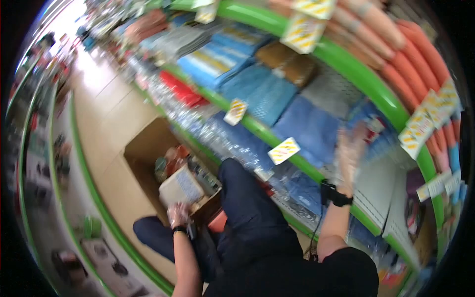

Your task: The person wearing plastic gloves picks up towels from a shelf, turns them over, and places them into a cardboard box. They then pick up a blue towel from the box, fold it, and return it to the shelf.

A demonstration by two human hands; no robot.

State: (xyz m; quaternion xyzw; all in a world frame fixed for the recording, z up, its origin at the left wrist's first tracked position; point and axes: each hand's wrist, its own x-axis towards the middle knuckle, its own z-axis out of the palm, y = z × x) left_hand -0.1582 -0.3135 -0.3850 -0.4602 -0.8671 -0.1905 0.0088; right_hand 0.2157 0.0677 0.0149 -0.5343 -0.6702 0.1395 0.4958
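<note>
From my end of the link I see the person's left hand [179,215] at 7 o'clock, by the near wall of a brown, open-topped cardboard box [142,141]; its fingers are curled, and I cannot tell whether they clamp the wall or the pale rectangular packet with blue markings [182,187] just beyond. The packet lies inside the box, at 8 o'clock, among mixed goods. At 3 o'clock I have the right hand [348,156], a black strap watch [341,199] on its wrist — fingers stretched out and apart, as far as the blur shows — just beside folded periwinkle-blue fabric [307,126] on a bright-green-edged shelf [260,129]. Rolled coral-orange textiles [403,81] lie towards 2 o'clock, and tan floor tiles [106,106] run off towards 10 o'clock
</note>
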